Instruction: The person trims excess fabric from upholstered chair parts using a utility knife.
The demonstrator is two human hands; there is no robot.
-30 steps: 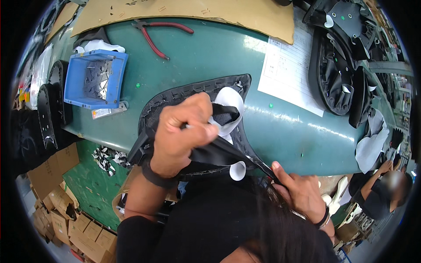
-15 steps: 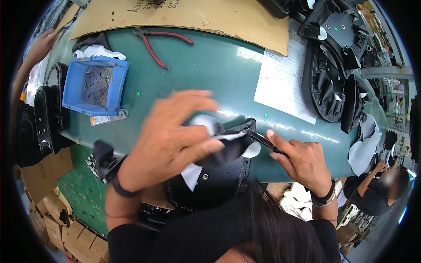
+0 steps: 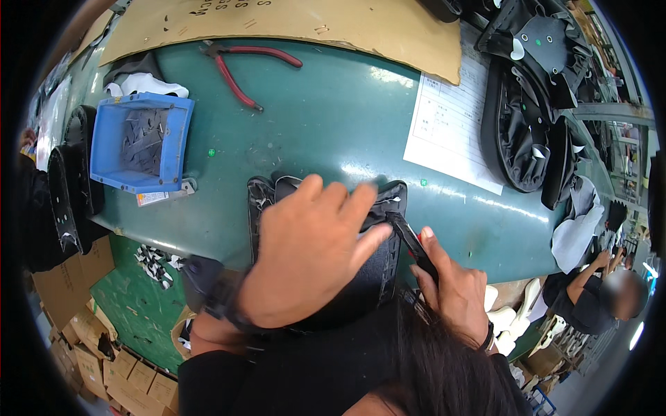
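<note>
In front of me lies a black padded piece (image 3: 399,197), like a seat cushion, covered in leather-like material with folded edges. My left hand (image 3: 316,243) is over it, slightly blurred, with thumb and fingers apart, and hides much of its middle. No object shows between those fingers. My right hand (image 3: 454,295) is closed round a slim black hand tool (image 3: 416,249) with a touch of red near the grip. The tool's tip meets the folded black material at the right edge of the piece; its exact kind is unclear.
Red-handled cutting pliers (image 3: 239,76) lie beyond on the green table (image 3: 312,111). A blue bin (image 3: 184,149) of grey scraps stands left. Cardboard (image 3: 277,21), a printed sheet (image 3: 444,132) and black covers (image 3: 517,125) lie at the back and right. Another person (image 3: 590,291) works far right.
My left hand has moved right and down over the piece. The white flaps and raised black fabric no longer show. My right hand has come nearer me, with the tool steeper.
</note>
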